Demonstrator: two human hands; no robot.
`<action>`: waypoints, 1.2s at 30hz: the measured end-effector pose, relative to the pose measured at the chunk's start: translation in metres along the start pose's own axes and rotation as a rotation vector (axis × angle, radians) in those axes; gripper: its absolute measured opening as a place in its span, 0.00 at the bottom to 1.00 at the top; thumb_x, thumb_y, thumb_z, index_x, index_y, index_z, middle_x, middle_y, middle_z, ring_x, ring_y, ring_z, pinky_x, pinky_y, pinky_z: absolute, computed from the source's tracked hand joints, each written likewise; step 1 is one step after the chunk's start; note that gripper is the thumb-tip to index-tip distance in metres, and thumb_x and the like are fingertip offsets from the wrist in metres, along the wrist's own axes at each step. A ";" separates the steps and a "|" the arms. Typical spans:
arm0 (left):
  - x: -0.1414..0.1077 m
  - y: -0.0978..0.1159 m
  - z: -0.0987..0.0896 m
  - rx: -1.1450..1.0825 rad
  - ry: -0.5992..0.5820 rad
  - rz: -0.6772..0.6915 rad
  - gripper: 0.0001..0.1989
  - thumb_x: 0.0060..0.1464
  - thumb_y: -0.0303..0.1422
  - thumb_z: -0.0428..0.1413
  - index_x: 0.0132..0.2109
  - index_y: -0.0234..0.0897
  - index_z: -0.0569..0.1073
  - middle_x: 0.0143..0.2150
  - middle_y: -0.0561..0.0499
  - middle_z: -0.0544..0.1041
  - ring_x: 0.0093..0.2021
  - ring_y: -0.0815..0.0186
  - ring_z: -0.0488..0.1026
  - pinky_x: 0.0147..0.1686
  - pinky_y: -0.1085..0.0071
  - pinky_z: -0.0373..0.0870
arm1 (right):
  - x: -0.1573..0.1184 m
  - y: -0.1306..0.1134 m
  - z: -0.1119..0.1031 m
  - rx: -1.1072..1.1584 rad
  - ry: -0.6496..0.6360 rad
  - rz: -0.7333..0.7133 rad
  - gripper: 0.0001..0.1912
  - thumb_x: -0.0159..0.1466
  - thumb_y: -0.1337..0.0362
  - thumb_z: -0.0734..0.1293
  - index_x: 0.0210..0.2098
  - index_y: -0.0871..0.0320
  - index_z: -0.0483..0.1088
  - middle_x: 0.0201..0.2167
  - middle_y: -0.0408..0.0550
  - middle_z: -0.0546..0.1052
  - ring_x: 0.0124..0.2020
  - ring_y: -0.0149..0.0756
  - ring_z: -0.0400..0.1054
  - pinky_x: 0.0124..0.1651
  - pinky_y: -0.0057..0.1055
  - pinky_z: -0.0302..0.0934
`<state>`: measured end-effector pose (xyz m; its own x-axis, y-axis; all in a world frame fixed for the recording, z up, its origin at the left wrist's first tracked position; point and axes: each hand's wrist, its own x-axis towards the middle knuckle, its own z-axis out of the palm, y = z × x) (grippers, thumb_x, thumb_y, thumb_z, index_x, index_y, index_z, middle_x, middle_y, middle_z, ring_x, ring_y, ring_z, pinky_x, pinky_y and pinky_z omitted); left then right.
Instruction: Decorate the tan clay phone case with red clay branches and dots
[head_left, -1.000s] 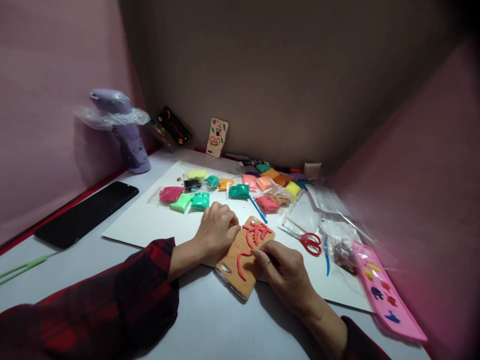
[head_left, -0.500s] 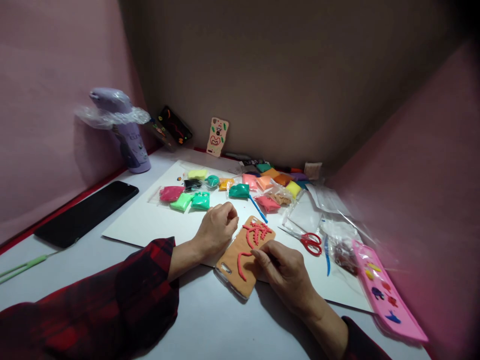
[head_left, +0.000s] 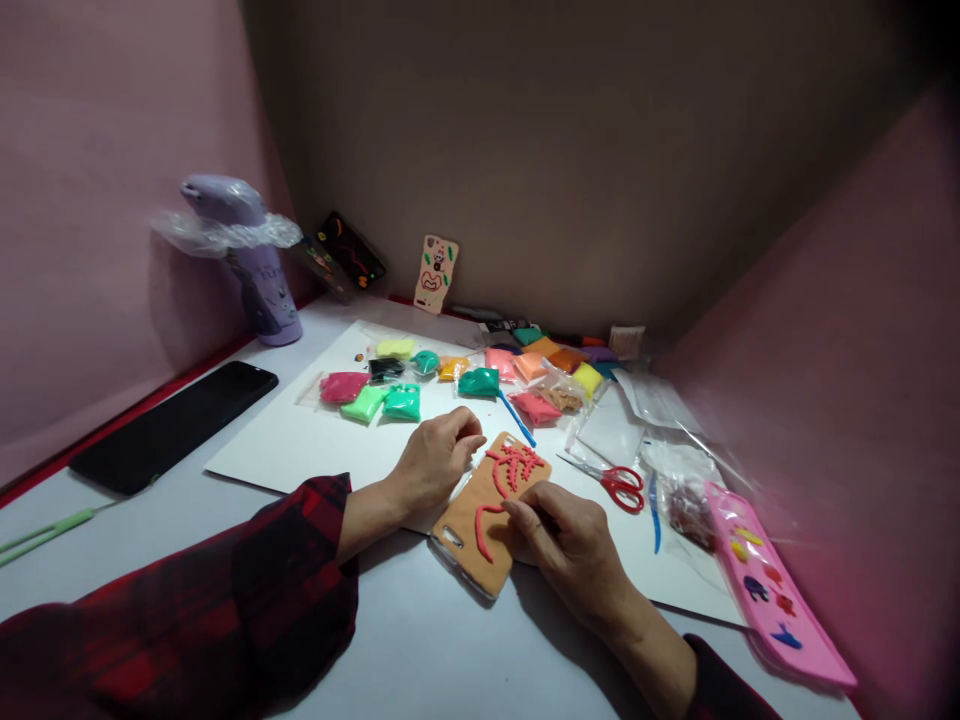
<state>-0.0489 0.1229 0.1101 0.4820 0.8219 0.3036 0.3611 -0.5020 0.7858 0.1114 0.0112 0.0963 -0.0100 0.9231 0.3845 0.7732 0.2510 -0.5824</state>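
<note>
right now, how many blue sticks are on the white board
2. One blue stick lies between the dark green packet and the decorated phone case; the second blue stick is just right of the red scissors. Others may be hidden.

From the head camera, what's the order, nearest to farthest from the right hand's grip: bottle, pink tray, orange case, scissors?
1. Orange case: partly beneath the right hand.
2. Scissors: just right of it.
3. Pink tray: far right.
4. Bottle: back left.
</note>
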 end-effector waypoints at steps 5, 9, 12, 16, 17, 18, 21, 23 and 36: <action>-0.001 -0.001 0.000 -0.008 -0.021 0.026 0.07 0.56 0.23 0.49 0.34 0.35 0.70 0.30 0.53 0.73 0.30 0.68 0.67 0.31 0.71 0.63 | -0.001 0.000 0.000 -0.009 -0.009 0.007 0.15 0.66 0.59 0.61 0.24 0.57 0.65 0.20 0.42 0.70 0.21 0.28 0.61 0.26 0.25 0.53; -0.001 -0.001 0.000 0.014 -0.032 0.050 0.07 0.55 0.22 0.50 0.33 0.35 0.72 0.33 0.51 0.75 0.34 0.66 0.69 0.35 0.69 0.64 | 0.000 0.000 0.000 -0.014 -0.009 0.001 0.15 0.66 0.59 0.61 0.24 0.57 0.65 0.20 0.42 0.69 0.21 0.27 0.60 0.26 0.25 0.52; -0.001 0.000 0.000 0.032 -0.034 0.060 0.07 0.55 0.22 0.52 0.32 0.34 0.72 0.32 0.51 0.75 0.34 0.66 0.69 0.36 0.69 0.64 | 0.000 0.001 0.000 -0.012 -0.014 0.004 0.15 0.66 0.59 0.61 0.24 0.58 0.65 0.20 0.42 0.69 0.21 0.27 0.60 0.26 0.25 0.52; 0.000 0.001 0.000 0.049 -0.033 0.072 0.07 0.55 0.22 0.52 0.31 0.33 0.73 0.32 0.51 0.75 0.34 0.66 0.69 0.36 0.69 0.64 | -0.001 0.002 0.001 -0.020 -0.021 0.019 0.16 0.66 0.58 0.61 0.24 0.58 0.65 0.20 0.41 0.69 0.21 0.27 0.60 0.26 0.25 0.52; 0.000 0.002 0.000 0.052 -0.034 0.077 0.07 0.56 0.22 0.52 0.32 0.33 0.73 0.32 0.51 0.75 0.35 0.66 0.69 0.36 0.69 0.64 | -0.002 0.002 0.001 -0.021 -0.023 0.024 0.16 0.66 0.58 0.61 0.24 0.58 0.65 0.20 0.41 0.69 0.21 0.27 0.60 0.26 0.25 0.52; 0.000 0.002 0.000 0.056 -0.035 0.082 0.08 0.56 0.22 0.52 0.32 0.33 0.73 0.32 0.51 0.75 0.35 0.66 0.69 0.37 0.69 0.64 | -0.002 0.002 0.001 -0.020 -0.024 0.027 0.16 0.66 0.58 0.61 0.24 0.58 0.65 0.20 0.41 0.69 0.21 0.27 0.59 0.26 0.25 0.51; 0.000 0.002 0.000 0.066 -0.029 0.089 0.07 0.55 0.22 0.53 0.33 0.32 0.74 0.33 0.50 0.75 0.35 0.66 0.69 0.37 0.69 0.64 | -0.002 0.002 0.001 -0.013 -0.027 0.029 0.16 0.66 0.58 0.60 0.24 0.58 0.65 0.20 0.41 0.68 0.21 0.27 0.59 0.26 0.25 0.51; 0.000 0.002 0.000 0.073 -0.018 0.087 0.05 0.55 0.22 0.54 0.36 0.31 0.75 0.33 0.49 0.74 0.35 0.65 0.69 0.37 0.68 0.65 | -0.001 0.002 0.001 -0.012 -0.032 0.028 0.16 0.66 0.58 0.60 0.24 0.57 0.65 0.20 0.41 0.69 0.22 0.27 0.59 0.27 0.25 0.52; 0.001 -0.003 0.001 0.106 -0.018 0.112 0.08 0.54 0.21 0.55 0.30 0.33 0.75 0.30 0.51 0.75 0.33 0.65 0.69 0.36 0.67 0.63 | -0.001 0.002 0.001 -0.014 -0.030 0.026 0.15 0.66 0.58 0.61 0.25 0.58 0.65 0.20 0.41 0.69 0.21 0.27 0.60 0.26 0.25 0.52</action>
<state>-0.0485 0.1252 0.1072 0.5379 0.7548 0.3755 0.3860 -0.6165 0.6863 0.1122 0.0107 0.0942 -0.0087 0.9376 0.3475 0.7820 0.2229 -0.5821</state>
